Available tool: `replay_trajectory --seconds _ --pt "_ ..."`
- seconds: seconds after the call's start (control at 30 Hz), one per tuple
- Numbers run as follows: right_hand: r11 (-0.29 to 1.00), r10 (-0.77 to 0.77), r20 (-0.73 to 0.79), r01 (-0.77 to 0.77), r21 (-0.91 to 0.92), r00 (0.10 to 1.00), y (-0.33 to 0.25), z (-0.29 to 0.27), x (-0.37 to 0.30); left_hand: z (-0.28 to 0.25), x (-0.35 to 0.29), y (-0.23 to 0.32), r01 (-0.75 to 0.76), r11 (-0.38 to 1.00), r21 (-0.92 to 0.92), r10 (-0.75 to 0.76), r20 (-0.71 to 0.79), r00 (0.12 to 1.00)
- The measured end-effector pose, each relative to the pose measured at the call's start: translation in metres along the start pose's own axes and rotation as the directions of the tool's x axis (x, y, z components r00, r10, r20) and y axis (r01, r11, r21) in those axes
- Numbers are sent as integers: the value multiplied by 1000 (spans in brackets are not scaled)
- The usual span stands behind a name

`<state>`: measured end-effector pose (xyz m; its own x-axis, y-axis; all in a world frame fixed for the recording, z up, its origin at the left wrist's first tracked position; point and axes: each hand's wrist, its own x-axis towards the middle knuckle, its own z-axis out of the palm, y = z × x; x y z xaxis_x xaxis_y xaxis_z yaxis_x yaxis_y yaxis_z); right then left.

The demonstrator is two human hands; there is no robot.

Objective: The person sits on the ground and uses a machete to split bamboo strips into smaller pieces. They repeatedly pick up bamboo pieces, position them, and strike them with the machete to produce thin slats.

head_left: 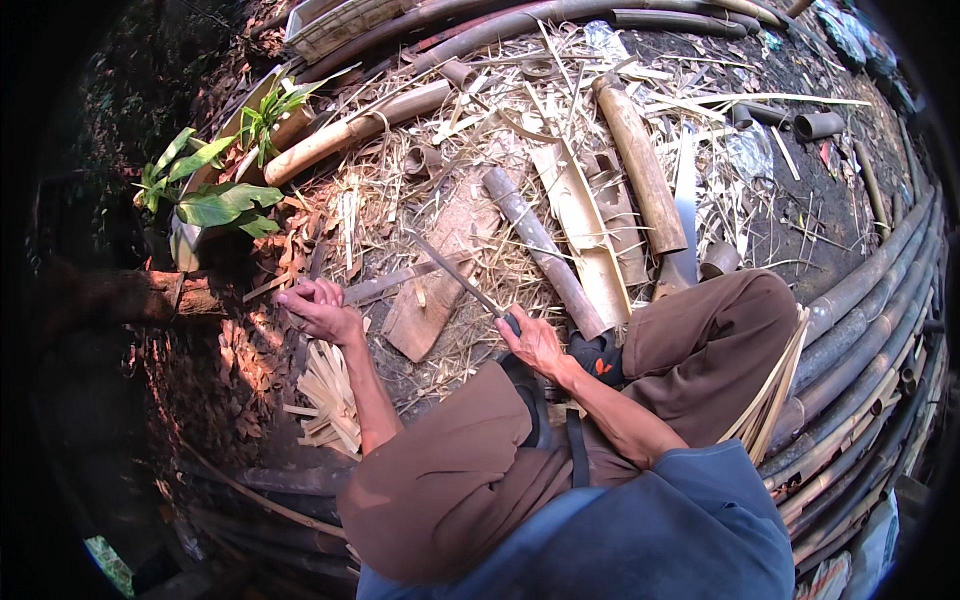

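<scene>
My right hand (537, 345) is wrapped round the dark handle of a knife (462, 280). Its narrow blade points up and to the left, over a worn wooden board (428, 312). To the left, my left hand (325, 312) has its fingers curled in; what they hold, if anything, is hidden. A flat greyish strip (395, 281) runs from beside that hand toward the board, passing behind the knife blade. Below my left hand lies a pile of pale split bamboo pieces (330, 395).
Beyond the board lie a grey bamboo pole (545, 250), a split bamboo half (582, 225), a thick bamboo length (640, 165) and a saw (684, 215). Shavings litter the ground. Long bamboo poles (850, 340) are stacked at the right. A green plant (215, 205) stands at the left.
</scene>
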<state>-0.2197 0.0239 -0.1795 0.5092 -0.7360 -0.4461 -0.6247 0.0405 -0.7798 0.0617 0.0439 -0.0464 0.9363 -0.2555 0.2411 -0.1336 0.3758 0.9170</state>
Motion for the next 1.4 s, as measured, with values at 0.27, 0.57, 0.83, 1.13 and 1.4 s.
replay_trajectory --seconds 0.27,0.57,0.83,1.13,1.4 --pt "975 19 -29 -12 222 999 14 2 24 -26 -56 -144 160 854 495 -296 210 932" --pt "959 118 42 -125 256 992 55 6 22 1 -32 -63 106 963 246 -165 234 958" --pt "954 97 77 -114 278 992 27 1 6 -66 33 -113 35 769 638 -409 450 794" --pt "963 101 -68 -80 259 993 40 -1 11 23 -6 -9 -14 996 90 9 57 998" --pt "959 -191 -21 191 209 981 -53 -9 -31 35 -38 20 -126 992 20 127 -62 990"
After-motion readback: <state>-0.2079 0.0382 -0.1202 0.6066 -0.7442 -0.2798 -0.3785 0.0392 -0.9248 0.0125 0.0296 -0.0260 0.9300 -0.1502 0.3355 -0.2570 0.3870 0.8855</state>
